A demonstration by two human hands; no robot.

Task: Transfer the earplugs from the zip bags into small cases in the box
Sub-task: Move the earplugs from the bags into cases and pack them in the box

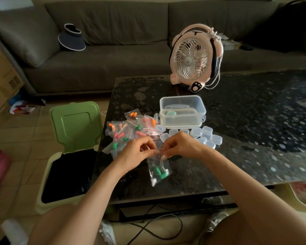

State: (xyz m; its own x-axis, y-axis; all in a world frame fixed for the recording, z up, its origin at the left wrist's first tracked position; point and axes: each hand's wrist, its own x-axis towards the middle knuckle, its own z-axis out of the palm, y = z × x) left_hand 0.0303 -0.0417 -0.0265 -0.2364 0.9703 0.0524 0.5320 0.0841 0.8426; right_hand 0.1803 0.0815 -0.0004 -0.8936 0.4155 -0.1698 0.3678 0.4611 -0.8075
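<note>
Head view, items as I read them:

- Left hand [136, 152]: forearm in from near left, fingers curled, pinching the top edge of a clear zip bag [158, 169].
- Right hand [179, 146]: in from near right, fingertips pinching the same top edge, touching the left hand's.
- Zip bag: hangs tilted below both hands, over the near part of the table [254, 138]; green earplugs [159, 171] sit inside it.
- Room: bare tabletop right of the hands; the table's near edge lies just below the bag.
- Pile of zip bags [129, 129]: far left of the hands, by the table's left edge, holding orange, pink and green plugs.
- Small cases [205, 137]: clustered just beyond the right hand.
- Box [182, 110]: clear, open, behind the cases.
- Fan [193, 57]: pink, upright, at the far edge.
- Bin [74, 138]: on the floor off the left edge, green lid raised.
</note>
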